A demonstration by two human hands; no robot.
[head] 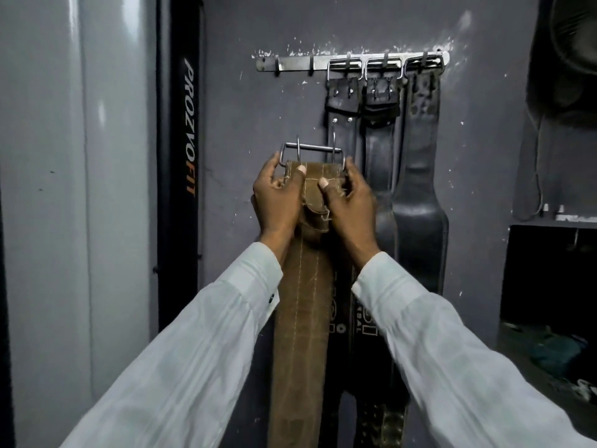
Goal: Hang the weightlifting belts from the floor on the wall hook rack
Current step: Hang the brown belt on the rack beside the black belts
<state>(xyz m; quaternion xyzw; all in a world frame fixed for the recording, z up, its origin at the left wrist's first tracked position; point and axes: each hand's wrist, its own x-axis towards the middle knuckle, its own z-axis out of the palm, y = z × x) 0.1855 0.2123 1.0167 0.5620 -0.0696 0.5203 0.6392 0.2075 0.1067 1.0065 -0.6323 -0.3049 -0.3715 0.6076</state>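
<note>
I hold a brown leather belt (303,305) upright in front of the grey wall. My left hand (277,195) and my right hand (349,198) grip its top end, just under the steel buckle (310,151). The buckle is well below the metal hook rack (294,63). Three dark belts hang by their buckles from the rack's right half: one (342,95), a second (382,95) and a third (420,176). The two hooks at the rack's left end carry nothing. The brown belt's lower end runs out of view.
A black padded upright (179,130) with PROZVOFIT lettering stands left of the wall, beside a pale grey panel (74,189). At the right are a dark shelf (549,273) and a dark bag (568,59) hanging above it.
</note>
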